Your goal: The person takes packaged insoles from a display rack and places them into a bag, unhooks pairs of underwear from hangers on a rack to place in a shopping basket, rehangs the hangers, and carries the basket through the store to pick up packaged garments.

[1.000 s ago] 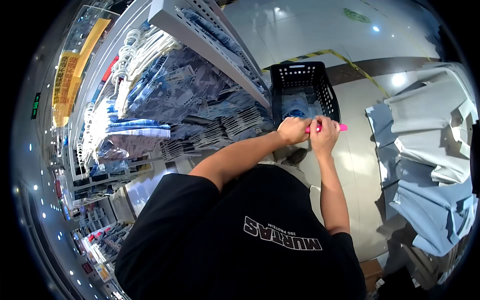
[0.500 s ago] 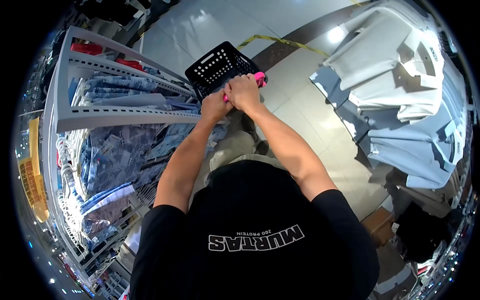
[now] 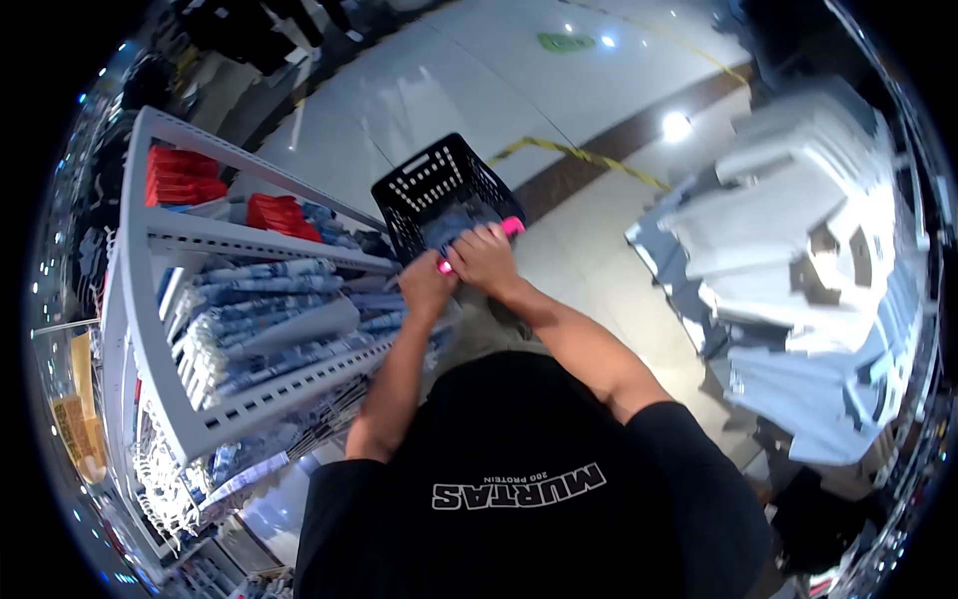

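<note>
In front of me is a black shopping basket (image 3: 409, 205) with slotted walls and a pink handle (image 3: 513, 226). My right hand (image 3: 485, 260) is closed round the handle, and its pink end sticks out past the fingers. Close beside it my left hand (image 3: 429, 288) is also closed on the handle, where a little pink shows between the two hands. Dark blue-grey cloth (image 3: 454, 222) lies inside the basket, partly hidden by my hands and the handle.
A white metal clothes rack (image 3: 172, 339) with folded blue garments (image 3: 269, 299) and red garments (image 3: 185, 178) stands close on the left. White shirts (image 3: 758, 215) and light-blue shirts (image 3: 808, 394) are displayed on the right. Yellow-black tape (image 3: 589, 157) runs across the tiled floor (image 3: 579, 240) ahead.
The view has shifted, so basket and hands sit lower in it and more floor shows ahead. More of the rack's red garments are visible. Both hands keep their grip on the handle.
</note>
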Motion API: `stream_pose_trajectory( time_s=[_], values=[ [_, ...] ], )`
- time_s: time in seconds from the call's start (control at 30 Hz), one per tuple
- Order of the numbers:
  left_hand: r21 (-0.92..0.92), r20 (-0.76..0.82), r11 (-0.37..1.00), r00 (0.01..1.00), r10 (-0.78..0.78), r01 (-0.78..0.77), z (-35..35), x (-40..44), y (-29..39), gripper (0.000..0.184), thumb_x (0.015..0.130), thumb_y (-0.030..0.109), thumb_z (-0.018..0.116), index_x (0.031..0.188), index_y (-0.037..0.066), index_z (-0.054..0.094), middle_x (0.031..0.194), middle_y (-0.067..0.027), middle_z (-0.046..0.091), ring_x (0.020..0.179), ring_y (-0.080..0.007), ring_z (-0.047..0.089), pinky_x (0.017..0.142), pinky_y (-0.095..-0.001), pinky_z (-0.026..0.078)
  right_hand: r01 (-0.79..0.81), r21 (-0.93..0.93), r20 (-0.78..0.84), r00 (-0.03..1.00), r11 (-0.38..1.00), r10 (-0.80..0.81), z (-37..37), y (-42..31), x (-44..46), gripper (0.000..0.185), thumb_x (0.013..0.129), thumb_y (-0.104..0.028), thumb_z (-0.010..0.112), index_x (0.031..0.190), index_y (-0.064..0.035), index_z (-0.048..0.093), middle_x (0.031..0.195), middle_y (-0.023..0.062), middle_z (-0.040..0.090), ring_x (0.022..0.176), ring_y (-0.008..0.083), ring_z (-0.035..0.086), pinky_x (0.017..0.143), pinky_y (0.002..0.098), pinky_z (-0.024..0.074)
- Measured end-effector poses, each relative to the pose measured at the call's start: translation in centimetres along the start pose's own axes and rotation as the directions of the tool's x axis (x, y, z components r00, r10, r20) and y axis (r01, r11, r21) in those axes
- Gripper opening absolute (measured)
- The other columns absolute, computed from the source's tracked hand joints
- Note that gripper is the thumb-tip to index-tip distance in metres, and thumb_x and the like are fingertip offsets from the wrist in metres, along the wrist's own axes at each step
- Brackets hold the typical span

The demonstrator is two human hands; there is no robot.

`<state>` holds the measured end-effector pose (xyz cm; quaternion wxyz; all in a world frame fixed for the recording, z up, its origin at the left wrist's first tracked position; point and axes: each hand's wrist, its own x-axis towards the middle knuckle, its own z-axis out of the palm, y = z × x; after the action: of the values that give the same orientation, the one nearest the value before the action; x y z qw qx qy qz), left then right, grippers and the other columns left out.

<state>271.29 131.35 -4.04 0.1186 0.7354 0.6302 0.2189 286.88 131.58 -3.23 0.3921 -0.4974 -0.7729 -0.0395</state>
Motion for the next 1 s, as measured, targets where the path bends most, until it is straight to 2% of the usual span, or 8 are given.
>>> stream_pose_trajectory(
  time_s=[0.1, 0.3, 0.63, 0.67, 0.77, 0.8, 0.9, 1.0],
  values=[
    [-0.061, -0.04, 0.996, 0.998, 0.057, -0.06, 0.5, 2.6, -0.5, 0.03, 0.072, 0.033, 0.08, 0.075, 0.011, 0.061, 0.074, -0.0121, 0.065, 0.071, -0.0357, 0.066, 0.062, -0.0476, 0.051, 0.019, 0.03, -0.007, 1.0, 0.999, -0.019, 0.9, 2.0, 3.0, 0.02, 0.084, -0.021, 0.068, 0.068, -0.0119, 0.059, 0.073, 0.0051, 0.055, 0.075, 0.0254, 0.054, 0.078, 0.0422, 0.0404],
    [-0.11, -0.143, 0.994, 0.989, -0.033, 0.017, 0.2, 6.9, -0.9, 0.026, 0.072, 0.03, 0.079, 0.076, 0.011, 0.062, 0.074, -0.0109, 0.064, 0.072, -0.0352, 0.066, 0.064, -0.0468, 0.051, 0.049, 0.056, 0.077, 0.996, 0.997, -0.053, 4.3, 4.1, 7.7, 0.018, 0.086, -0.019, 0.066, 0.072, -0.0118, 0.058, 0.075, 0.0052, 0.055, 0.077, 0.0264, 0.054, 0.081, 0.043, 0.0395],
    [-0.084, -0.225, 0.981, 0.956, -0.187, 0.173, 0.9, 9.8, -4.0, 0.019, 0.068, 0.021, 0.079, 0.074, 0.014, 0.063, 0.077, -0.0034, 0.062, 0.08, -0.0263, 0.063, 0.072, -0.041, 0.047, 0.029, 0.0, 0.407, 0.913, 1.0, -0.027, 6.9, 4.0, 12.5, 0.021, 0.092, -0.026, 0.062, 0.076, -0.0128, 0.064, 0.077, 0.0049, 0.063, 0.078, 0.0265, 0.061, 0.08, 0.0454, 0.0389],
    [-0.089, -0.234, 0.978, 0.95, -0.206, 0.19, 0.6, 10.7, -4.2, 0.018, 0.067, 0.021, 0.078, 0.074, 0.014, 0.063, 0.077, -0.0033, 0.062, 0.08, -0.0262, 0.062, 0.072, -0.0406, 0.046, 0.013, 0.04, 0.398, 0.917, 0.999, -0.028, 7.4, 4.2, 13.6, 0.022, 0.092, -0.029, 0.063, 0.076, -0.0133, 0.066, 0.074, 0.0057, 0.066, 0.072, 0.028, 0.064, 0.075, 0.0454, 0.0418],
    [-0.09, -0.247, 0.973, 0.941, -0.23, 0.214, 0.3, 12.7, -5.0, 0.018, 0.068, 0.023, 0.078, 0.073, 0.014, 0.063, 0.077, -0.0032, 0.061, 0.08, -0.0265, 0.062, 0.072, -0.0413, 0.047, -0.079, 0.061, 0.561, 0.827, 0.995, 0.031, 8.7, 5.2, 16.2, 0.025, 0.091, -0.032, 0.064, 0.077, -0.012, 0.068, 0.074, 0.0083, 0.069, 0.07, 0.0307, 0.067, 0.066, 0.0464, 0.0464],
    [-0.09, -0.236, 0.969, 0.94, -0.246, 0.231, 0.2, 13.3, -5.3, 0.019, 0.07, 0.026, 0.077, 0.072, 0.014, 0.063, 0.077, -0.0035, 0.061, 0.08, -0.0268, 0.062, 0.072, -0.0418, 0.047, -0.134, 0.147, 0.575, 0.818, 0.98, 0.026, 8.8, 5.6, 17.1, 0.03, 0.092, -0.035, 0.065, 0.077, -0.0093, 0.066, 0.073, 0.0112, 0.068, 0.068, 0.0343, 0.067, 0.059, 0.0475, 0.0492],
    [-0.055, -0.237, 0.967, 0.938, -0.253, 0.247, 0.2, 15.6, -6.3, 0.021, 0.071, 0.029, 0.076, 0.072, 0.013, 0.062, 0.078, -0.0041, 0.061, 0.081, -0.0275, 0.062, 0.072, -0.0425, 0.047, -0.135, 0.242, 0.585, 0.81, 0.961, -0.034, 9.9, 7.3, 19.0, 0.032, 0.093, -0.036, 0.065, 0.078, -0.008, 0.066, 0.076, 0.0119, 0.068, 0.071, 0.0348, 0.067, 0.062, 0.0466, 0.052],
    [-0.019, -0.165, 0.96, 0.946, -0.279, 0.28, -0.5, 17.6, -6.9, 0.025, 0.073, 0.032, 0.077, 0.072, 0.013, 0.062, 0.078, -0.0058, 0.061, 0.08, -0.0295, 0.061, 0.072, -0.0431, 0.047, -0.176, 0.364, 0.669, 0.733, 0.915, -0.125, 10.4, 9.4, 21.1, 0.033, 0.095, -0.039, 0.064, 0.089, -0.0081, 0.072, 0.087, 0.0143, 0.072, 0.077, 0.0358, 0.07, 0.067, 0.0464, 0.0544]
  ],
)
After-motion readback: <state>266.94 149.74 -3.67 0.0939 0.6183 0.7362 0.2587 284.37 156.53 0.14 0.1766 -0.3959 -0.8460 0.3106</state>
